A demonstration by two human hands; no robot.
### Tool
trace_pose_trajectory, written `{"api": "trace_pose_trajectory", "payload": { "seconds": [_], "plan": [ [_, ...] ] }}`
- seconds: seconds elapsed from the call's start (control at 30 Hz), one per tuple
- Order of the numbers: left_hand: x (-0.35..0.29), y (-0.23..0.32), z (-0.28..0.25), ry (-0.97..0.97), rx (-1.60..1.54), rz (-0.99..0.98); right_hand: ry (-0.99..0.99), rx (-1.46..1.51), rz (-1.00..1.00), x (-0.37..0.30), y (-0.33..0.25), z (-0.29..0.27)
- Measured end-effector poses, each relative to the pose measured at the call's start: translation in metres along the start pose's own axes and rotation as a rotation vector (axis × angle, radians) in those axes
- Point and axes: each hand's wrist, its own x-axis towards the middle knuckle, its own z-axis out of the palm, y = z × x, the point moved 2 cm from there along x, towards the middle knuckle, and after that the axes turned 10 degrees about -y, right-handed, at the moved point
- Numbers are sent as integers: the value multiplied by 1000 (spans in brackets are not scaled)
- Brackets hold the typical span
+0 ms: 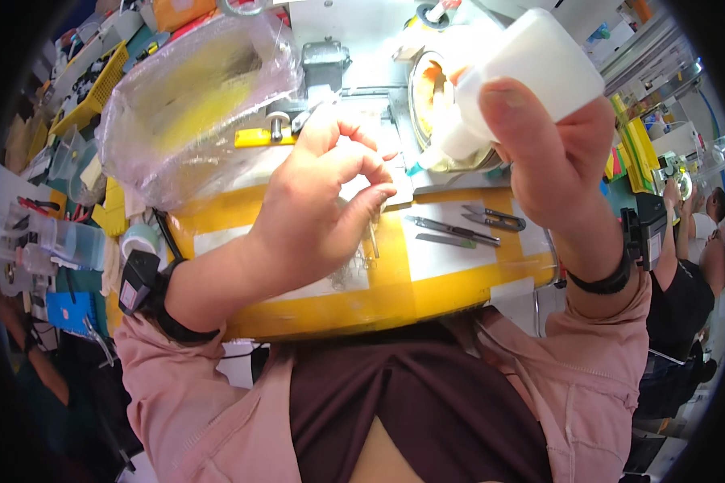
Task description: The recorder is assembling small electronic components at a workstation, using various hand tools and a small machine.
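My right hand (548, 157) grips a white plastic squeeze bottle (544, 68), tilted so that its nozzle with a teal tip points down and to the left. The nozzle sits close to a round metal machine part (428, 88). Just left of it, my left hand (314, 189) is closed in a pinch, thumb against fingers. What it holds is too small to make out; a thin strand-like piece (374, 237) shows below the fingertips. Tweezers (459, 232), thread snips (495, 217) and a thin green-ended tool (445, 240) lie near my hands.
The work surface (395, 298) is covered in yellow tape with white patches. A clear plastic-wrapped container (201, 113) stands at left, beside a yellow basket (97, 88). A tape roll (140, 241) lies near my left wrist. Other people work at both sides.
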Motion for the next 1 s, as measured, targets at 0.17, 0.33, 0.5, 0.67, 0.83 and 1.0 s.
{"api": "trace_pose_trajectory", "payload": {
  "seconds": [0.17,0.33,0.5,0.67,0.83,1.0],
  "plan": [
    [-3,4,3,31,26,-13,102,248,85,-43,1,-34],
    [-1,-3,5,12,70,7,743,223,249,-104,36,-104],
    [-3,1,5,53,3,14,1018,-79,326,-150,58,-216],
    [-5,-4,3,13,130,98,901,-720,525,-123,81,-225],
    [-4,-3,3,33,141,111,583,-887,706,-129,104,-206],
    [-2,-7,6,-247,-618,-176,344,-567,768,-150,71,-100]
  ]
}}
